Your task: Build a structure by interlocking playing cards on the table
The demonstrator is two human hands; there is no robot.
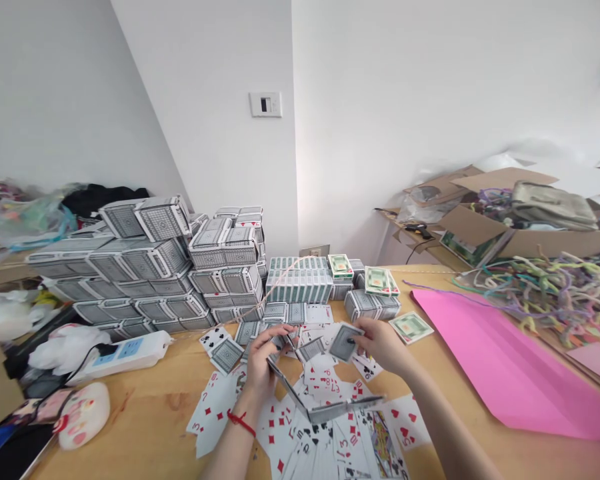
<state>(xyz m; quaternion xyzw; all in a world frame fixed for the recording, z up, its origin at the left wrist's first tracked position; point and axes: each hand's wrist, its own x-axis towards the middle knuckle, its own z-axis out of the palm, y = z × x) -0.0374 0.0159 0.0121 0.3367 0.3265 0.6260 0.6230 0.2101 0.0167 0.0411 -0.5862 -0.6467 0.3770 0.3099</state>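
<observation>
My right hand pinches a grey-backed playing card at its right edge. Opposite it, my left hand, with a red string bracelet at the wrist, grips a strip of folded playing cards. That strip bends at a corner towards me and runs off to the right, over loose cards. Part of it is hidden by my left fingers. Face-up cards are spread on the table beneath both hands, and more cards lie around them, some with grey backs up.
Blocks of folded cards are stacked at the back left. Green-and-white cards stand behind my hands. A white power strip lies left, a pink sheet right. Beyond are tangled yarn and a cardboard box.
</observation>
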